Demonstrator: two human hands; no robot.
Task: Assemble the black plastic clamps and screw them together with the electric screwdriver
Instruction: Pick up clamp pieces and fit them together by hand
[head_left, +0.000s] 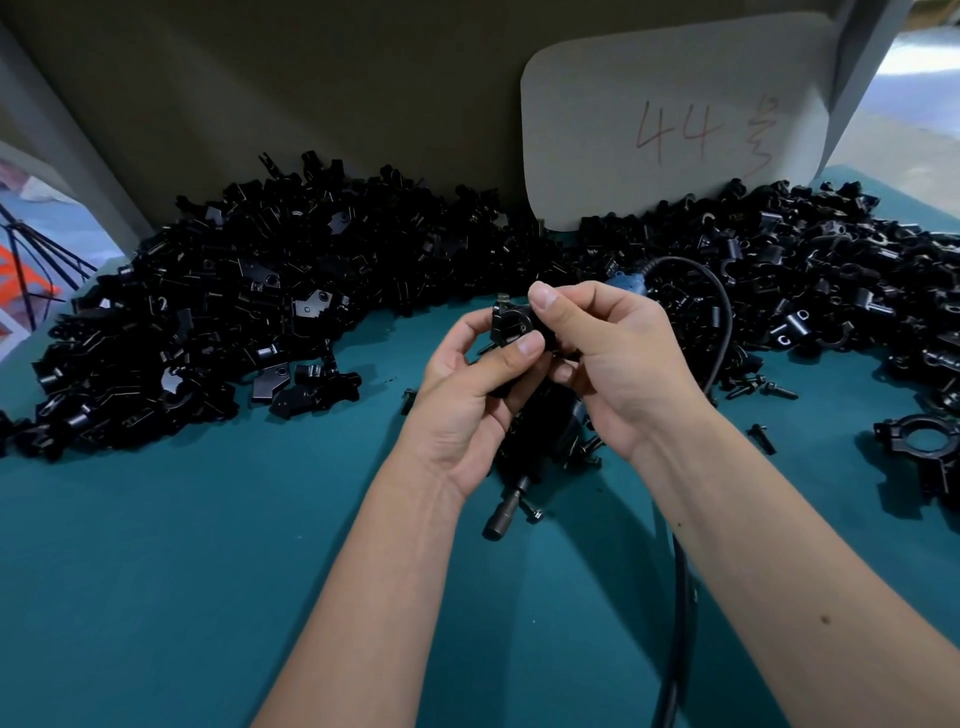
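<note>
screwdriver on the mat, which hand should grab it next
Probably the right. The electric screwdriver lies on the teal mat under both hands, its cable looping off to the right. The left hand has the fuller grip on the clamp; the right hand only pinches it.

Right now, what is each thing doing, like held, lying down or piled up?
Black clamp: held up, pinched by both hands.
Left hand: gripping the clamp.
Right hand: pinching the clamp.
Electric screwdriver: lying on the table, untouched.
Clamp parts: piled loose.
Loose screws: lying scattered.
Finished clamp: lying at the right.
</note>
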